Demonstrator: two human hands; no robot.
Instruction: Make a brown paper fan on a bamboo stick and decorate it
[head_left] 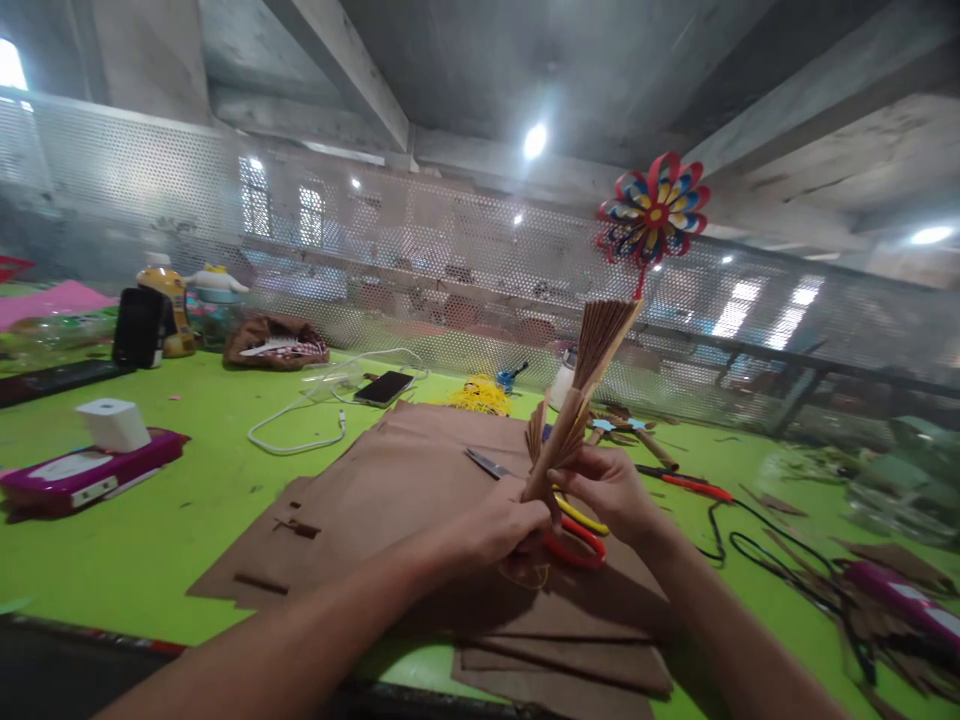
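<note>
Above a stack of brown paper sheets [435, 470], my left hand [506, 525] is closed round the lower end of a pleated brown paper piece [600, 345], which stands tilted with its folds fanned at the top. The fingertips of my right hand [611, 490] pinch the same paper from the right side, near its middle. Scissors [577, 540] with red and yellow handles lie on the sheets behind my hands, their blade pointing left and partly hidden. A thin yellow thread [525, 575] shows below my left hand.
Behind the sheets are a yellow string pile [480, 395] and a phone [384, 388]. A white cable [296, 445] lies left, near a purple box [94, 475]. To the right are a soldering iron [697, 487] with a black cord and paper scraps. A colourful flower pinwheel [655, 213] rises behind.
</note>
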